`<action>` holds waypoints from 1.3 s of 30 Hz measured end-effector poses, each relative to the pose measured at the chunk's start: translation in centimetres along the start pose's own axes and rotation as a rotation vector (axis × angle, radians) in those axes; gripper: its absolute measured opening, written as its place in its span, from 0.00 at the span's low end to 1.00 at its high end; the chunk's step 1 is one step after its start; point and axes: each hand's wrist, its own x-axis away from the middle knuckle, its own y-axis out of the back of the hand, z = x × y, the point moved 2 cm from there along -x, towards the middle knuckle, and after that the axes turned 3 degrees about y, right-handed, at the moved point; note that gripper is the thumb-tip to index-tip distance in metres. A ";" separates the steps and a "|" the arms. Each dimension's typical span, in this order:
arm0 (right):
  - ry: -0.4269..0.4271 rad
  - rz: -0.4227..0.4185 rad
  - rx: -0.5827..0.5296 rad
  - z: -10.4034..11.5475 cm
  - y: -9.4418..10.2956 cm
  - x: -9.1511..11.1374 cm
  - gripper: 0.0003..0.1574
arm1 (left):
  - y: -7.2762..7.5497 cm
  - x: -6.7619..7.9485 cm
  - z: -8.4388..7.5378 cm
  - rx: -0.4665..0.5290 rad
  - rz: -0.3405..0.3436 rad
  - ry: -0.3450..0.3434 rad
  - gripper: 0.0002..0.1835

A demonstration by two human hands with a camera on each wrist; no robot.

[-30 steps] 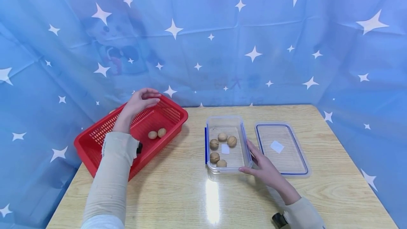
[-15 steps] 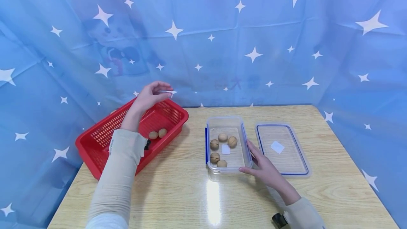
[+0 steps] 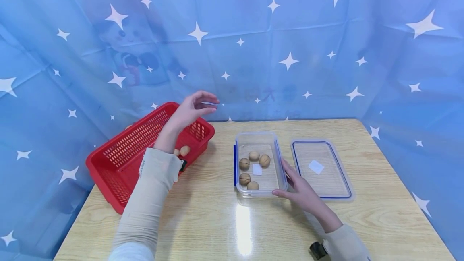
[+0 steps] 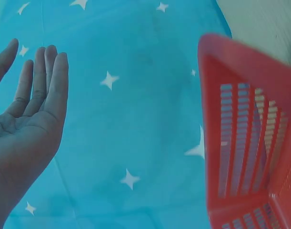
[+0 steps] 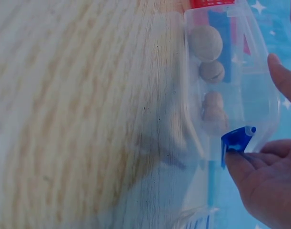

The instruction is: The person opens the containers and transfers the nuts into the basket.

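head: left hand [image 3: 195, 106] raised near red basket's [image 3: 125, 148] far end; two walnuts [image 3: 185, 150] visible inside, five in clear box [image 3: 270, 178].

left wrist: palm bare, fingers loosely extended; best kept clear of basket rim.

right wrist: right hand [image 5: 269, 179] grips box beside blue clip [image 5: 236, 139]; steady hold should prevent sliding.

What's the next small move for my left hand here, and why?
Probably bring the left hand over to the box and take one walnut. That hand's palm looks empty in the left wrist view, the box lies open with five walnuts in it, and the right hand holds its near corner, which should keep it steady.
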 end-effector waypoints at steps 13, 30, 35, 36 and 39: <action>0.006 0.001 0.015 0.5 0.2 0.0 0.64 | -4.7 -1.1 0.9 0.062 0.079 -0.024 0.21; -0.003 -0.007 0.037 0.0 0.1 -0.2 0.64 | -11.8 -2.5 4.8 0.081 0.235 -0.008 0.19; -0.020 -0.007 0.035 0.1 0.2 -0.1 0.63 | -14.0 -2.6 6.2 0.055 0.282 0.019 0.20; -0.026 -0.007 0.033 0.1 0.2 -0.1 0.63 | -14.4 -2.6 6.4 0.061 0.295 0.025 0.20; -0.033 -0.006 0.032 0.2 0.1 -0.1 0.63 | -15.5 -2.5 7.1 0.071 0.324 0.040 0.20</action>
